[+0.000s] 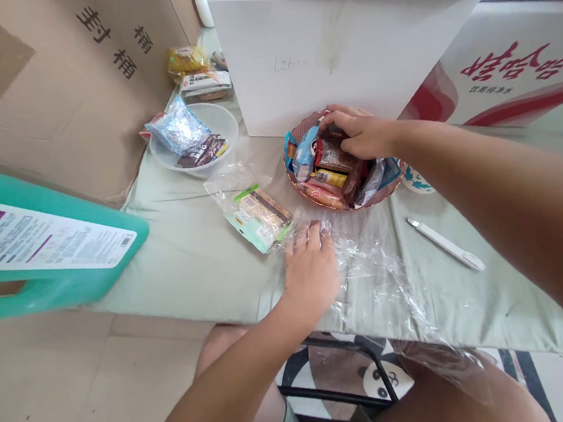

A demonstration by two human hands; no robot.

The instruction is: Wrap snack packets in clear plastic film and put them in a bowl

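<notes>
My left hand (312, 268) lies on crumpled clear plastic film (371, 261) on the cloth, its fingers stretched forward and a little apart. Just left of those fingertips is a flat green-and-clear snack packet (260, 219). My right hand (363, 133) reaches into a pinkish, ribbed bowl (297, 132), with fingers curled on a dark brown snack packet (336, 158); its fingertips are partly hidden. Around it in the bowl sit a blue packet (305, 153), a yellow one (330, 178), a pink one (322, 194) and several others.
A translucent bowl (232, 128) with packets stands left, more snacks (204, 82) behind it. A white cutter (446, 244) lies right. White boxes (322, 61) (516, 81) line the back. A cardboard box (71, 102) and green jug (118, 274) flank the left. The table edge is near my knees.
</notes>
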